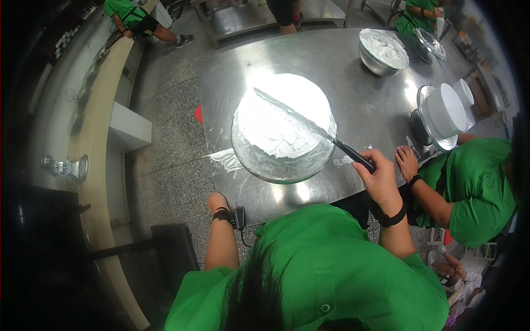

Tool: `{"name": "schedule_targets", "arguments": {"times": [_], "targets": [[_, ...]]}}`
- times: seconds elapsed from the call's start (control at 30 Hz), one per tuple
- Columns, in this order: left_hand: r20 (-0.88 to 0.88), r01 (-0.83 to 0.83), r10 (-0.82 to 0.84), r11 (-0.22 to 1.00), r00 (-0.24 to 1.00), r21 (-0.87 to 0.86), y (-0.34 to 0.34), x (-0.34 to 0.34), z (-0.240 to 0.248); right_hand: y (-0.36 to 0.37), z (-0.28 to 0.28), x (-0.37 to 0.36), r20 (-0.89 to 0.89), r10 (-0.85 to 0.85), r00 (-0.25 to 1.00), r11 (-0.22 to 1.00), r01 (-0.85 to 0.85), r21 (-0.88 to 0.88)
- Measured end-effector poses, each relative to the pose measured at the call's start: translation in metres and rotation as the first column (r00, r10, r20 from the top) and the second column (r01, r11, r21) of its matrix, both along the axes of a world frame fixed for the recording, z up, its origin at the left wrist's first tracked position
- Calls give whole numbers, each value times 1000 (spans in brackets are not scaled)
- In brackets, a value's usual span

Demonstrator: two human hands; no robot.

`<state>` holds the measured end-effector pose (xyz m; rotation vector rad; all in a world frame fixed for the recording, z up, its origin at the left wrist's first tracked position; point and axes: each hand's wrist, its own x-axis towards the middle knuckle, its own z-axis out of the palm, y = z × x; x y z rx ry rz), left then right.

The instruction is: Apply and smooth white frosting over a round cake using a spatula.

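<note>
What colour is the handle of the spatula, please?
Black; the handle shows best in the head view.

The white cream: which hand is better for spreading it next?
Probably the right hand: it holds the spatula, which reaches across the cream. The left hand is away from the cream, beside the table's edge.

Here's my stainless-steel table (216, 91), shining away: right before me stands a cream-smeared turntable (264, 166), white streaks (227, 160) at its left; beyond, to the right, a steel bowl (374, 64) of cream; further right, a cake turntable (424, 98), another stand (424, 54) behind.
</note>
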<state>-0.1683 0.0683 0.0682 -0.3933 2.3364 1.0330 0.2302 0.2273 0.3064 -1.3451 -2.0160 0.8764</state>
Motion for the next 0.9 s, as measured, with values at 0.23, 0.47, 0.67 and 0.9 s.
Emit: {"name": "schedule_targets", "arguments": {"times": [0.23,0.47,0.67,0.9], "targets": [[-16,2,-2,1000,1000,-5,5,6,6,2,-9,-1,38,-27,999,998,24,64],[36,-45,43,997,998,67,4,7,10,5,-10,3,62,63,996,992,-55,-113],[20,-16,15,999,1000,51,5,9,15,-3,-3,-1,55,88,995,991,-93,92],[55,-84,81,995,995,55,1,0,-4,-4,14,-5,92,212,973,922,-230,310]]}}
